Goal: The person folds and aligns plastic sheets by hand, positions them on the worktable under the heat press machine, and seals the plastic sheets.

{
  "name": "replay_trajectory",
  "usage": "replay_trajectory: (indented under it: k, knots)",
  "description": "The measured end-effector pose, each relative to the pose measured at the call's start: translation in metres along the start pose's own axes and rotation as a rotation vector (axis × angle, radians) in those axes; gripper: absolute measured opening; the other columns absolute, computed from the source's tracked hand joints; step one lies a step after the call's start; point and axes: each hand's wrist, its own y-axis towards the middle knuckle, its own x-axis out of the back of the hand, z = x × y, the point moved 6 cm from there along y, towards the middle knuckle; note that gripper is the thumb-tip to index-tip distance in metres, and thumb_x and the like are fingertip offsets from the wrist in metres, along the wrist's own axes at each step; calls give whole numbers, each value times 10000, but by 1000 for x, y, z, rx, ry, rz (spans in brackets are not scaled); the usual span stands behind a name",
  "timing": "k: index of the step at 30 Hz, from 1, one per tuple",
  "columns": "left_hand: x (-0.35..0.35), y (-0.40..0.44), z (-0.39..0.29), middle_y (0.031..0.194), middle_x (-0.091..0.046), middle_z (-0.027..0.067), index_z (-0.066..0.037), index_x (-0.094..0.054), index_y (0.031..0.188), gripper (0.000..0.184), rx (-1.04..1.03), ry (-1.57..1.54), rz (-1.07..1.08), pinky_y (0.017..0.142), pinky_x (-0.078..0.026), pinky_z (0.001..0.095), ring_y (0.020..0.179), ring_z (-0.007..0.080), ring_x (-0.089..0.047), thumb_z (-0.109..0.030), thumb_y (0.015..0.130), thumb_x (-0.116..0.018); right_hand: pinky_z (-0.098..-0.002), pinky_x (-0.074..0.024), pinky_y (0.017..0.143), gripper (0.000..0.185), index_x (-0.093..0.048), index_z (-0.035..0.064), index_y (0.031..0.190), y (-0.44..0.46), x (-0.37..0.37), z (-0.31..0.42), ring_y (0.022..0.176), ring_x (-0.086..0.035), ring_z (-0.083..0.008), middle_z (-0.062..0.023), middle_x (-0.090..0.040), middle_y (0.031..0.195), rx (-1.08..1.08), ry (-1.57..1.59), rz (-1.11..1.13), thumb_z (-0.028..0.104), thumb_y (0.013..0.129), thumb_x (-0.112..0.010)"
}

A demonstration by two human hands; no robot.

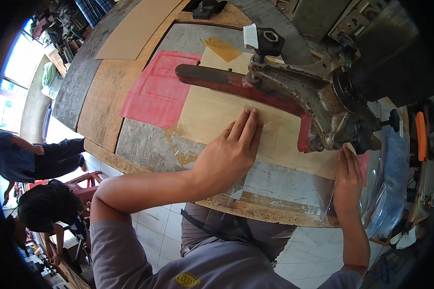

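My left hand (231,150) lies with its fingers stretched out flat on a pale yellow sheet (212,108), fingertips just in front of a red metal bar (226,83). A small translucent piece (270,120) shows beside those fingertips. The bar belongs to a worn cast-metal machine head (304,86) over the work surface. At the sheet's right end, my right hand (348,180) has its fingers extended close together, the tips beside the machine's dark knob (360,137). Clear plastic film (325,195) shows near its wrist; whether the fingers touch it I cannot tell.
A pink sheet (154,89) lies left of the yellow one on the grey metal plate (144,142). Brown board (135,31) lies at the back left. Clear plastic sheets (390,178) are piled at the right. Two other people (48,204) are at the left.
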Motion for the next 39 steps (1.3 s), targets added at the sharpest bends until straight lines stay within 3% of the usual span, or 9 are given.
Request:
replay_trajectory:
  k: [14, 17, 23, 30, 34, 39]
  knots:
    - [1, -1, 6, 1537, -487, 335, 165, -525, 1447, 614, -32, 35, 35, 1176, -470, 445, 1460, 418, -497, -115, 903, -583, -433, -600, 983, 425, -669, -114, 1228, 15, 5, -2, 1182, -683, -372, -234, -693, 1300, 37, 28, -49, -87, 804, -669]
    - [2, -1, 8, 1565, -459, 303, 162, -550, 1419, 639, 3, -42, 1, 1190, -456, 444, 1479, 413, -472, -25, 811, -602, -425, -603, 951, 426, -671, -107, 1224, 20, 10, 1, 1144, -690, -356, -222, -701, 1283, 33, 19, -66, -86, 798, -677]
    - [4, -1, 11, 1569, -466, 284, 147, -552, 1427, 645, 6, -51, 0, 1184, -461, 438, 1475, 401, -480, -22, 807, -607, -412, -604, 903, 422, -677, -99, 1216, 26, 15, 3, 1088, -696, -334, -197, -713, 1241, 55, 20, -136, -71, 795, -686]
    - [7, -1, 11, 1555, -501, 243, 99, -572, 1433, 582, 25, -68, -29, 1137, -512, 434, 1436, 383, -529, -27, 865, -593, -390, -605, 822, 404, -689, -79, 1189, 27, 38, 2, 986, -705, -306, -167, -723, 1179, 141, 37, -275, -57, 785, -689]
    - [7, -1, 11, 1524, -510, 291, 148, -558, 1410, 578, -8, -55, -29, 1172, -472, 443, 1433, 403, -522, -65, 873, -584, -365, -606, 757, 392, -697, -60, 1185, 31, 40, -1, 976, -703, -294, -148, -727, 1150, 166, 16, -261, -27, 794, -682]
    - [6, -3, 16, 1517, -514, 290, 140, -559, 1416, 575, 5, -62, -35, 1178, -465, 452, 1428, 406, -525, -59, 877, -582, -368, -604, 772, 384, -697, -56, 1177, 36, 59, 1, 985, -698, -287, -144, -723, 1152, 198, -1, -309, -29, 794, -679]
